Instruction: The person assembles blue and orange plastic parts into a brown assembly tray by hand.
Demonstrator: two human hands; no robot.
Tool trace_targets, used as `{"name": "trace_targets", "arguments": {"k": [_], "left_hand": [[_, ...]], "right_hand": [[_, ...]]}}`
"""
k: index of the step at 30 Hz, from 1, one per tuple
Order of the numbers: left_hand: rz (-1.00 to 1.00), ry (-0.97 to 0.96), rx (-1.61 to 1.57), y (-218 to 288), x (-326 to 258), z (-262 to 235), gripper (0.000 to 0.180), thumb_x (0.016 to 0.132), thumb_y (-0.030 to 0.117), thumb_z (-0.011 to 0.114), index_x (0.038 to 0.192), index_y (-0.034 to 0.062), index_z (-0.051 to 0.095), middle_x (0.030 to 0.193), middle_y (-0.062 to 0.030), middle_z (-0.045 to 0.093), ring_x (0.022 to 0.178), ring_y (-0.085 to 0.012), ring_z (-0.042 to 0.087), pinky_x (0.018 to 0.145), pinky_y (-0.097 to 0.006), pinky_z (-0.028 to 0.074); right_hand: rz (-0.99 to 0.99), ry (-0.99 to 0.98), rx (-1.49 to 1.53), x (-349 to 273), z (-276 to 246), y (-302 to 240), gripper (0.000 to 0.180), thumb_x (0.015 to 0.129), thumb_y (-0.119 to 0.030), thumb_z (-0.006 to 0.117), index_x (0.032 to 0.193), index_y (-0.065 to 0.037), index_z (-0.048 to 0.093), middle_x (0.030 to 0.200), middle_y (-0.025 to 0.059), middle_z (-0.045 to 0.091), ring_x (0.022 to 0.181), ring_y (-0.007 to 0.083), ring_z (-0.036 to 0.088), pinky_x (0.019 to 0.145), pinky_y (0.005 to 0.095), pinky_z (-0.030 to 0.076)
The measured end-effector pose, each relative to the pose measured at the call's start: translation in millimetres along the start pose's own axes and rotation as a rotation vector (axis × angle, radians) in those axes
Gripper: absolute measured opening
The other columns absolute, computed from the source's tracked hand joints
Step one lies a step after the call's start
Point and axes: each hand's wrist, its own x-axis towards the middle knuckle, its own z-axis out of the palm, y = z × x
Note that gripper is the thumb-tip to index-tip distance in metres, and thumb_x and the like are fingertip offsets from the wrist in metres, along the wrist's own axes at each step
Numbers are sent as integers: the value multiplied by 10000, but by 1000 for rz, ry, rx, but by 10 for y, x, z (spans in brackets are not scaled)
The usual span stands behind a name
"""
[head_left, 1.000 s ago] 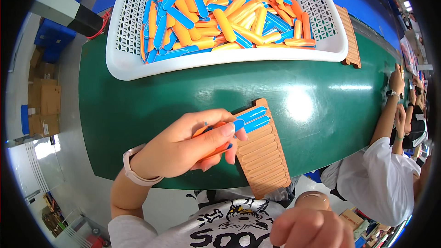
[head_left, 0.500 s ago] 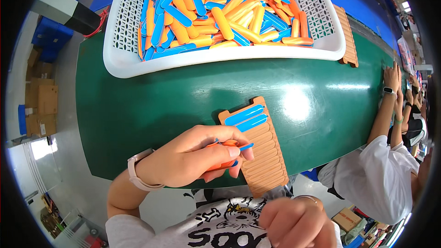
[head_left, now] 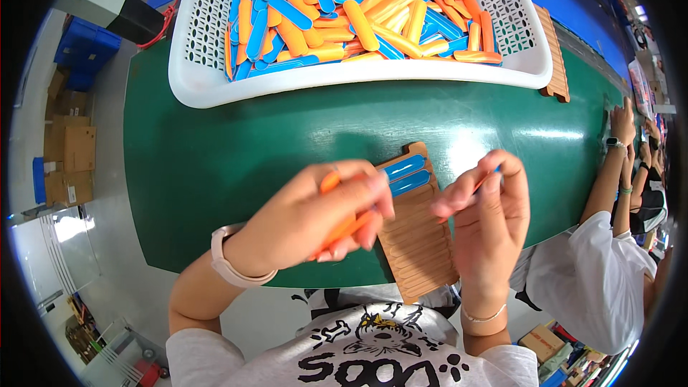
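Observation:
My left hand (head_left: 308,218) is curled around several flat orange strips (head_left: 345,227) with rounded ends. It hovers over the left edge of a brown grooved tray (head_left: 419,247). Two blue strips (head_left: 408,183) lie side by side in the tray's far grooves; the grooves nearer me hold nothing. Raised at the tray's right, my right hand (head_left: 494,226) pinches a thin strip (head_left: 484,180) between thumb and fingers. It is seen nearly edge-on, with red-orange and a bit of blue showing. Fingers hide much of what both hands hold.
A white perforated basket (head_left: 358,84) heaped with orange and blue strips (head_left: 362,25) stands on the green table (head_left: 193,143). Behind its right side lies another brown grooved tray (head_left: 553,54). A co-worker's arm (head_left: 605,172) rests at the table's right end.
My right hand has risen from near my chest to beside the tray, now with a strip in its pinch. A blue-edged strip no longer sticks out at my left fingertips.

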Motion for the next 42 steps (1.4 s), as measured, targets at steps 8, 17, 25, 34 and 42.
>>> {"name": "trace_targets", "arguments": {"k": [8,17,25,34,42], "left_hand": [[272,232,-464,-1,43,-98,441,840,207,525,1208,-29,465,901,-94,525,680,-150,487,566,-297,437],[226,186,-141,3,12,-26,455,885,36,552,1310,-34,404,1011,-158,597,865,-231,637,664,-367,562],[240,178,-103,-82,43,12,377,862,35,637,1193,-11,460,895,-130,639,741,-216,672,589,-340,579],[246,178,105,-126,46,62,263,860,86,672,1046,-13,515,885,-109,633,725,-162,658,623,-272,559],[276,139,-310,-142,40,45,141,915,69,567,950,55,431,986,-160,605,951,-271,649,811,-413,561]], "right_hand": [[15,-227,-1153,158,-342,-202,297,882,54,510,1146,-5,633,850,58,596,735,126,565,667,217,454],[131,-62,-1191,195,-101,-91,250,693,-53,785,877,-13,621,845,82,610,733,158,606,556,270,444],[-92,-200,-1183,149,-19,-132,302,705,-74,782,948,-3,616,886,89,557,780,192,567,659,319,478],[273,-281,-372,34,106,-4,269,837,33,657,1093,61,579,1029,93,497,847,145,599,725,259,555],[170,-124,-433,-150,217,159,396,819,64,650,1179,38,487,1022,100,588,843,127,637,680,233,546]]}}
